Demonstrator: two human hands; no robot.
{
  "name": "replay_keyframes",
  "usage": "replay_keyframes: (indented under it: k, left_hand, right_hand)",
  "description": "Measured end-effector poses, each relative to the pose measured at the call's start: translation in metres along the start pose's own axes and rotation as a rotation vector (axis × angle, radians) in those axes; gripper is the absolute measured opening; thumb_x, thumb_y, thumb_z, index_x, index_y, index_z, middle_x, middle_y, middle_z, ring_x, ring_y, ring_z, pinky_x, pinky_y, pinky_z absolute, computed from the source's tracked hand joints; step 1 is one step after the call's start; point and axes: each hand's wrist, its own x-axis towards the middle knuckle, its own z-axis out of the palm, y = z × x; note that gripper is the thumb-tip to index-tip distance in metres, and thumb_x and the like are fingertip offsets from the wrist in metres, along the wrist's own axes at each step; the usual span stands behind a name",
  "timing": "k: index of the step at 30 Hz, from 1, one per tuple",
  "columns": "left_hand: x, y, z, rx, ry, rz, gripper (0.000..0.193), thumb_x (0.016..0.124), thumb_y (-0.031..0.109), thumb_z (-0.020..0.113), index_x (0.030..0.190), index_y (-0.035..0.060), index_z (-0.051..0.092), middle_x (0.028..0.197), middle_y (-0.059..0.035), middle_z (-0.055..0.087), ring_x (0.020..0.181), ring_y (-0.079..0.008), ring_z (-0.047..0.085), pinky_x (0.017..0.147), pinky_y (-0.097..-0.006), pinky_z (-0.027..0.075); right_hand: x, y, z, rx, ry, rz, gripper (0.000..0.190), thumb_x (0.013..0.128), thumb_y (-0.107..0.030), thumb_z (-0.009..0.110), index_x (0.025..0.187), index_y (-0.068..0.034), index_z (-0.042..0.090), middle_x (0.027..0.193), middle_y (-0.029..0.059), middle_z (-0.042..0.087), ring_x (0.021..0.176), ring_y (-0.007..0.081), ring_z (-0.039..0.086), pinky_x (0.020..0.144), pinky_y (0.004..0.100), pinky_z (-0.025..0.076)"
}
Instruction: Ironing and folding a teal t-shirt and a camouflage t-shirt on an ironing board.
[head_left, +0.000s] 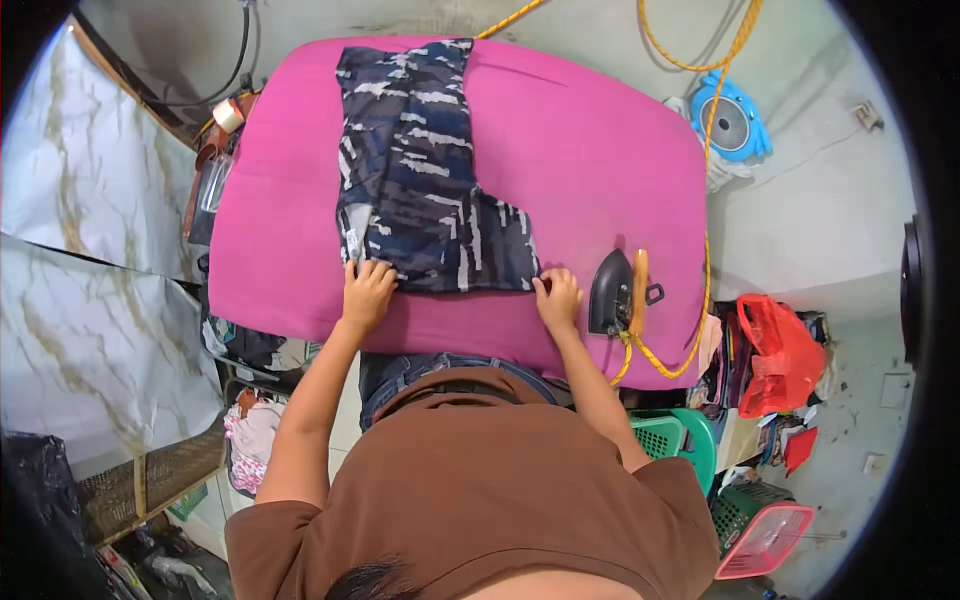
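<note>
A camouflage-print garment (427, 172) in dark blue, grey and white, looking like folded trousers or shorts, lies flat on the pink cloth-covered ironing surface (600, 150). At its near left corner, beside a pale patch with a white label (352, 241), my left hand (369, 294) grips the edge. The near right corner is pinched between the fingers of my right hand (559, 297). To the right of that hand rests a black clothes iron (610, 289) with a wooden handle (640, 292), its tip pointing away from me.
A yellow patterned cord (707, 225) runs from the iron along the right edge. Beyond the far right corner is a blue fan (729, 120). A red plastic bag (780, 356), stacked clothes and a green plastic basket (660, 435) stand at right. Marbled sheeting (90, 315) covers the left.
</note>
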Motion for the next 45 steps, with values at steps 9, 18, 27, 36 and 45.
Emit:
replay_keyframes:
  k: [9, 18, 27, 36, 45]
  left_hand:
    - [-0.002, -0.02, -0.011, -0.015, -0.208, 0.244, 0.01, 0.082, 0.011, 0.058, 0.092, 0.0112, 0.058, 0.097, -0.0038, 0.058, 0.103, -0.0232, 0.055, 0.103, -0.0522, 0.034]
    - [0.006, -0.018, -0.006, -0.185, -0.123, 0.137, 0.016, 0.081, 0.019, 0.069, 0.094, 0.0117, 0.062, 0.095, -0.0039, 0.058, 0.099, -0.0225, 0.056, 0.098, -0.0462, 0.036]
    - [0.034, 0.038, 0.004, -0.34, -0.11, 0.195, 0.016, 0.081, 0.019, 0.072, 0.093, 0.0114, 0.065, 0.094, -0.0028, 0.06, 0.092, -0.0213, 0.057, 0.09, -0.0402, 0.037]
    - [0.024, 0.045, -0.01, -0.337, 0.051, 0.247, 0.006, 0.081, 0.01, 0.061, 0.086, 0.0101, 0.057, 0.085, -0.0063, 0.057, 0.084, -0.0241, 0.057, 0.088, -0.04, 0.041]
    - [-0.005, 0.012, -0.019, -0.166, -0.241, 0.209, 0.02, 0.081, 0.01, 0.054, 0.095, 0.0115, 0.069, 0.085, -0.0055, 0.055, 0.089, -0.0227, 0.056, 0.093, -0.042, 0.038]
  right_hand:
    - [0.001, -0.01, -0.015, 0.6, 0.001, 0.079, 0.01, 0.085, -0.01, 0.071, 0.085, -0.006, 0.062, 0.079, 0.0042, 0.062, 0.076, 0.0188, 0.062, 0.072, 0.0318, 0.047]
    - [0.0, -0.02, 0.002, 0.169, -0.002, 0.122, 0.019, 0.079, -0.029, 0.077, 0.09, -0.015, 0.069, 0.089, 0.0003, 0.064, 0.088, 0.0223, 0.061, 0.077, 0.0415, 0.042]
    - [0.018, -0.052, 0.004, 0.026, 0.039, 0.046, 0.024, 0.084, -0.036, 0.072, 0.101, -0.019, 0.072, 0.104, 0.0012, 0.063, 0.101, 0.024, 0.058, 0.087, 0.0448, 0.037]
    - [0.028, -0.076, -0.016, 0.407, 0.271, -0.044, 0.01, 0.088, -0.014, 0.07, 0.087, -0.005, 0.068, 0.073, 0.0069, 0.063, 0.069, 0.0237, 0.06, 0.065, 0.0355, 0.045]
    - [0.027, -0.055, 0.012, 0.25, -0.039, -0.077, 0.014, 0.085, -0.02, 0.07, 0.085, -0.006, 0.072, 0.074, 0.0095, 0.069, 0.065, 0.0239, 0.066, 0.064, 0.0366, 0.051]
